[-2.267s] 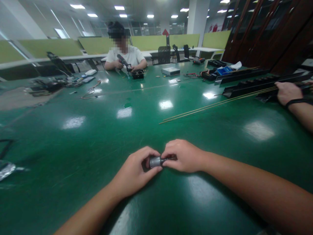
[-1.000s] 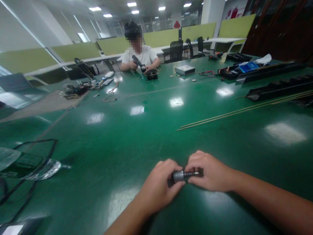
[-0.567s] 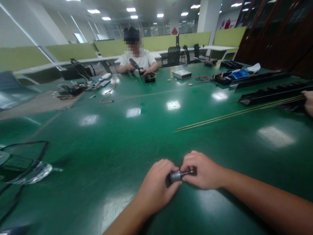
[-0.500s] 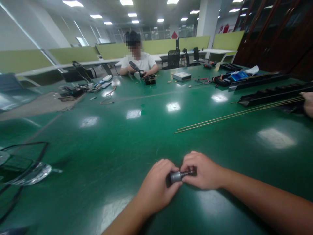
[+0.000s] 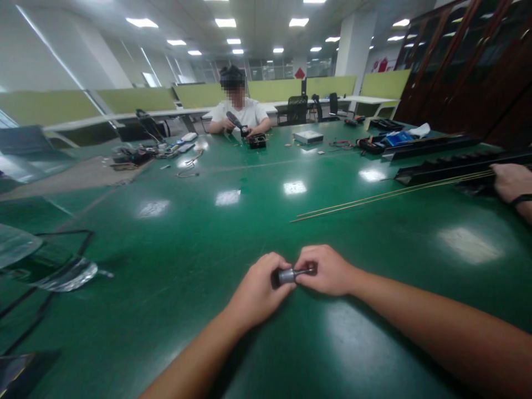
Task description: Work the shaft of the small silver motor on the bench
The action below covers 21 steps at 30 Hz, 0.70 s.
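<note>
Just above the table, low in the view, a small grey metal cylinder [image 5: 286,276] is held level between both hands. It has a dark left end and a thin dark stem [image 5: 308,271] on its right; its exact kind cannot be made out. My left hand [image 5: 261,288] is closed around the dark left end, thumb below and fingers above. The stem is pinched in the fingers of my right hand [image 5: 326,270]. My fingers and palms hide parts of both ends.
Across the green table [image 5: 187,221], a seated person [image 5: 239,116] handles a black tool. Another person's hand [image 5: 513,183] at right is at thin brass-coloured rods [image 5: 374,198] beside long black rails [image 5: 453,166]. A clear plastic item [image 5: 66,274] and cables lie left.
The view has shifted, so both hands and the cylinder appear higher and farther left. The grip on the cylinder looks the same. More of the other person's hand at right shows.
</note>
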{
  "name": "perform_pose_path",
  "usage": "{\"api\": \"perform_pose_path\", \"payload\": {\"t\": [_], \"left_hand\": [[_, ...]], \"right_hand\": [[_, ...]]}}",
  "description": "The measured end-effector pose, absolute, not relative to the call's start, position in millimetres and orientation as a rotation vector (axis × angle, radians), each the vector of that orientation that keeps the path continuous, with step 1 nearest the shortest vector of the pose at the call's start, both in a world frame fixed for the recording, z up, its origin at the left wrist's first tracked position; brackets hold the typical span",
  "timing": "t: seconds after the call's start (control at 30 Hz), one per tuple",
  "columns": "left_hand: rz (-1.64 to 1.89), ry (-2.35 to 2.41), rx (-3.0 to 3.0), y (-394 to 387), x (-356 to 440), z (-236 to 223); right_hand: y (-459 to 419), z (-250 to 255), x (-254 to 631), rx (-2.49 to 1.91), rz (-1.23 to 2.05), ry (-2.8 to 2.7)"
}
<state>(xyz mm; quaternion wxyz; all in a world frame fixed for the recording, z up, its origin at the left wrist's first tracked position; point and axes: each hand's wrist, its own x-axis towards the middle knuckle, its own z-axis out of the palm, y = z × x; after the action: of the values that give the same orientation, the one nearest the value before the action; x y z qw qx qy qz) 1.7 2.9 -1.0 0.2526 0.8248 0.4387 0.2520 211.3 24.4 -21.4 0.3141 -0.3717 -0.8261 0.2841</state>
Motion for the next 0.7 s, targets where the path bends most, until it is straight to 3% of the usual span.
{"api": "perform_pose_path", "payload": {"t": [0.27, 0.7], "left_hand": [[0.542, 1.177, 2.352, 10.5, 5.2, 8.8], [0.590, 1.113, 2.336, 14.5, -7.1, 3.1]], "right_hand": [[25.8, -20.1, 214.0, -0.974, 0.747, -2.237], [32.1, -14.2, 222.3, -0.946, 0.706, -2.315]]}}
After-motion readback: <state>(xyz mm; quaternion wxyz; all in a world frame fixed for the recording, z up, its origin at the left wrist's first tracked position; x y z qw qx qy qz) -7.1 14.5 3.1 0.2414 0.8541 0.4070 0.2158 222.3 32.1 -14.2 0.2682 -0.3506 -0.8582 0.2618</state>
